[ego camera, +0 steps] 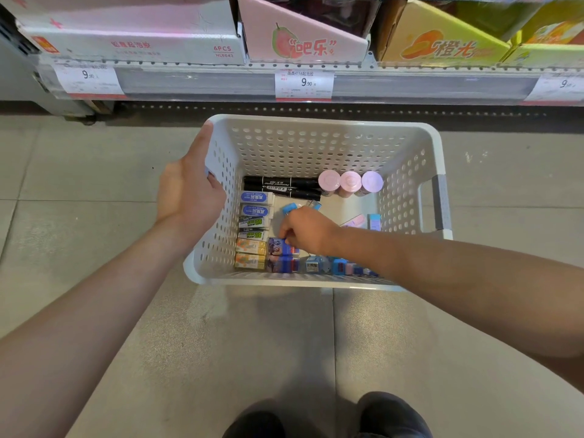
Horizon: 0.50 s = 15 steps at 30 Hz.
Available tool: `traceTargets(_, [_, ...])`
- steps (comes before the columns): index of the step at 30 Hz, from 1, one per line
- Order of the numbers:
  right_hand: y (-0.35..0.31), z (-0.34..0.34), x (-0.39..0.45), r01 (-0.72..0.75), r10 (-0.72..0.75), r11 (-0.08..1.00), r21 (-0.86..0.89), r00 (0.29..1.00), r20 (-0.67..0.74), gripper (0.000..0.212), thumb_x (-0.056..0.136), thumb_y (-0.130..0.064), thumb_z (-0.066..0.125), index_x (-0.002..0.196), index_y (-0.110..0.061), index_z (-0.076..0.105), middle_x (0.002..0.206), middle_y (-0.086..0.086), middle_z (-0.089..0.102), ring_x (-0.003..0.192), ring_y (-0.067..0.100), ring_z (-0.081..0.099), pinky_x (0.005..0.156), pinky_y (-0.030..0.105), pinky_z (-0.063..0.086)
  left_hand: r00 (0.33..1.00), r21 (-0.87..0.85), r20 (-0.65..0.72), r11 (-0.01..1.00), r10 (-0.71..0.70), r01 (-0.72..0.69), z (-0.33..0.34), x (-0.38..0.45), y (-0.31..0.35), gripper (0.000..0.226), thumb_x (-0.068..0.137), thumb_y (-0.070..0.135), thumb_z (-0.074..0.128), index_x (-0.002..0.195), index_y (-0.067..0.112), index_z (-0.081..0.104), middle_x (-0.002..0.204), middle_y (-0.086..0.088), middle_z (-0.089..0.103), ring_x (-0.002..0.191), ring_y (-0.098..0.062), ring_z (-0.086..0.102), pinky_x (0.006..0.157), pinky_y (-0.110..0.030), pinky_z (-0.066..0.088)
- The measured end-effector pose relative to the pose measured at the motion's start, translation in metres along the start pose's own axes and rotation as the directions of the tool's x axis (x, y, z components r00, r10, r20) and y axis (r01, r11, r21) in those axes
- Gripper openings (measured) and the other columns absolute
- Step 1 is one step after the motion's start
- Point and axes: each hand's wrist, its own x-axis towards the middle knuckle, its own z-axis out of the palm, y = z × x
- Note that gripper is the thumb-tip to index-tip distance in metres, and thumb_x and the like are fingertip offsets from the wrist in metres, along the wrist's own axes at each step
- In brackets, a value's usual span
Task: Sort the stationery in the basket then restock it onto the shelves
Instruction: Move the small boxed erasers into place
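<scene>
On the tiled floor [94, 191] below the shelf [221, 82] sits the white perforated basket [316, 147], the landmark for everything else. At the basket's left wall, the left hand [189, 191] holds the rim, thumb along the top edge and fingers curled over to the inside. Just inside that wall runs a column of boxed erasers [254, 230] (blue, then green, then orange packs, nearest last). Against the basket's far wall lie two black markers [282, 188] side by side. In the basket's middle, the right hand [303, 230] reaches down with its grip closed, fingertips pinching a blue illustrated pack [279, 246] that lies beside the orange erasers. A blue clip [289, 208] peeks out just beyond the knuckles. Right of the markers stand three pastel round-topped containers [350, 181], touching one another. Small blue and pink items [341, 267] lie along the basket's near wall, partly hidden by the right forearm.
</scene>
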Motion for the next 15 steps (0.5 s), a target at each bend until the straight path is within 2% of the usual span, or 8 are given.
traceTargets(3, [0.001,-0.013,-0.004,0.042,-0.04,0.999,-0.029,0.997,0.07,0.032,0.089,0.004,0.05,0.113,-0.006,0.068,0.117,0.007,0.066,0.108,0.022,0.059,0.095,0.031,0.045,1.0,0.01,-0.002,1.0,0.0,0.0,0.0,0.0,0.0,0.071,0.089,0.0,0.04,0.15,0.034,0.025,0.061,-0.002,0.04,0.054,-0.021,0.041,0.059,-0.051,0.056])
traceTargets(6, [0.006,-0.032,-0.012,0.041,-0.032,0.997,-0.059,0.989,0.142,0.026,0.088,-0.001,0.056,0.11,-0.007,0.068,0.112,0.005,0.068,0.102,0.019,0.062,0.085,0.024,0.043,1.0,0.014,-0.001,1.0,0.003,-0.003,0.0,0.0,0.0,0.071,0.089,0.0,0.039,0.15,0.034,0.024,0.061,-0.003,0.039,0.053,-0.02,0.04,0.057,-0.05,0.055])
traceTargets(7, [0.009,-0.037,-0.015,0.035,-0.011,0.993,-0.109,0.976,0.216,0.023,0.085,-0.005,0.062,0.107,-0.008,0.069,0.107,0.005,0.07,0.097,0.018,0.064,0.082,0.023,0.045,1.0,0.012,-0.002,1.0,0.007,-0.007,0.0,-0.001,-0.001,0.071,0.089,0.0,0.04,0.15,0.034,0.024,0.061,-0.003,0.04,0.053,-0.02,0.039,0.057,-0.05,0.055])
traceTargets(10, [0.016,-0.036,-0.027,0.036,0.169,0.931,-0.364,0.84,0.515,0.035,0.077,-0.024,0.074,0.108,-0.008,0.069,0.107,0.006,0.07,0.097,0.021,0.066,0.081,0.029,0.052,1.0,0.025,-0.001,0.999,0.022,-0.022,0.001,-0.001,-0.001,0.071,0.089,0.0,0.04,0.151,0.032,0.024,0.06,-0.002,0.04,0.052,-0.018,0.038,0.055,-0.046,0.051])
traceTargets(12, [0.019,-0.032,-0.033,0.081,0.223,0.87,-0.486,0.814,0.536,0.042,0.078,-0.025,0.073,0.116,-0.009,0.065,0.113,0.006,0.067,0.104,0.025,0.063,0.077,0.029,0.049,0.999,0.028,-0.002,0.999,0.032,-0.032,0.001,0.0,-0.002,0.071,0.09,0.0,0.04,0.151,0.03,0.023,0.06,-0.001,0.04,0.052,-0.017,0.039,0.053,-0.042,0.047])
traceTargets(15, [0.02,-0.028,-0.04,0.112,0.179,0.874,-0.473,0.83,0.528,0.05,0.084,-0.015,0.067,0.132,-0.014,0.053,0.125,0.006,0.058,0.113,0.026,0.056,0.083,0.029,0.044,0.999,0.04,0.001,0.998,0.041,-0.041,0.001,-0.001,-0.002,0.07,0.09,0.0,0.04,0.152,0.028,0.022,0.061,0.0,0.04,0.053,-0.015,0.039,0.053,-0.034,0.038])
